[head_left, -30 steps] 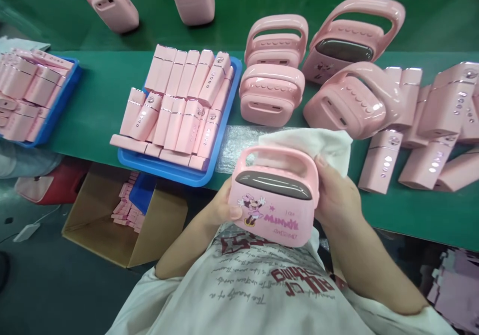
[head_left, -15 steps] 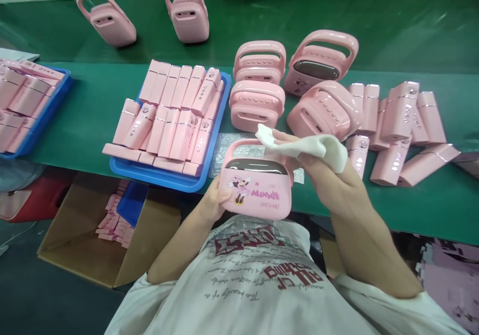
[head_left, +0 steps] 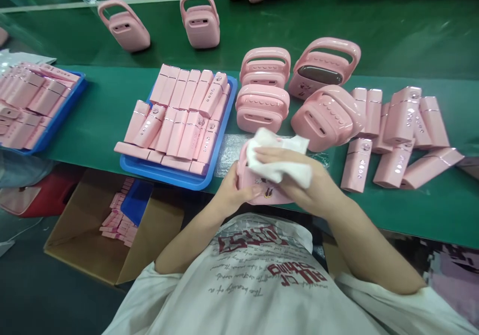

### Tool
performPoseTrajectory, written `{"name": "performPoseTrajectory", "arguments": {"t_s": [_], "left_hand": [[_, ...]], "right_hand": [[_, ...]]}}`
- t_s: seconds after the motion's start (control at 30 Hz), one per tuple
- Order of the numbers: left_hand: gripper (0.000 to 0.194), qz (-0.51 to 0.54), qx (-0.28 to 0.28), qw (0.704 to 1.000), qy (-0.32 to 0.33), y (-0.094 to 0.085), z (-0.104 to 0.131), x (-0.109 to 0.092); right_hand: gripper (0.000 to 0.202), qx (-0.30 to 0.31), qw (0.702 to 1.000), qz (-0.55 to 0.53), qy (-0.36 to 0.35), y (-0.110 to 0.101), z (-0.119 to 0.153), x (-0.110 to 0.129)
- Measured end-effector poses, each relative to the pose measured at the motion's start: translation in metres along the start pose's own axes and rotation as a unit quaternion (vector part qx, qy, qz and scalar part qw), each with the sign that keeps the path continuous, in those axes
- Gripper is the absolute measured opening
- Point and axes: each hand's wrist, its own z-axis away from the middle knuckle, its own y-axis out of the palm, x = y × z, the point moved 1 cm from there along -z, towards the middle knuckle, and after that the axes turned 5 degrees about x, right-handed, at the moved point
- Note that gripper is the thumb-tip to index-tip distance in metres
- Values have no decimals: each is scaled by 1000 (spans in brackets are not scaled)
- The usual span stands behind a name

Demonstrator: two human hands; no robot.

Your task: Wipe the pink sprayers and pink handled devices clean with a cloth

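Note:
My left hand [head_left: 239,193] grips the left side of a pink handled device [head_left: 275,195], its thumb on the printed front. The device has a cartoon figure on it and looks like a portable speaker or power bank; much of its front is covered. In my right hand [head_left: 310,178] is a folded white cloth [head_left: 279,170], pressed against the device's upper front. Just beyond the hands, similar pink devices with carry handles stand on the green table, one [head_left: 262,108] close behind and another [head_left: 325,118] to its right.
A blue tray [head_left: 168,175] of pink stick-shaped pieces lies to the left, with a second blue tray [head_left: 60,120] farther left. Several loose pink sticks [head_left: 400,115] sit at right. Two handled devices [head_left: 202,26] stand farther back. Below the table edge is an open cardboard box [head_left: 82,245].
My right hand has brought the cloth down and left from above the device onto its front. The device has moved slightly up and right in view, and the camera view has shifted a little.

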Motion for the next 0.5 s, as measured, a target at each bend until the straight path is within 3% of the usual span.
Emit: {"name": "performPoseTrajectory", "arguments": {"t_s": [0.03,0.1,0.17,0.23,0.33,0.4,0.5], "left_hand": [[69,15,13,1000,-11,-1,1,-2],[73,6,-16,1000,-26,-5,2,-8],[79,-24,-62,998,-22,-8,2,-15],[83,-43,-78,996,-5,-8,0,-20],[78,33,-55,998,9,-3,-9,-25],[68,163,-2,986,-46,2,-14,-25],[66,341,55,917,-198,11,-16,-27]], "right_hand": [[32,-49,998,-18,34,0,8,-6],[30,-161,978,-73,113,7,26,-19],[34,-257,935,-164,180,23,43,-29],[41,-307,893,-251,214,42,53,-34],[40,-364,861,-287,208,60,54,-33],[35,-407,845,-283,198,61,51,-30],[30,-446,827,-278,200,57,46,-29]]}}
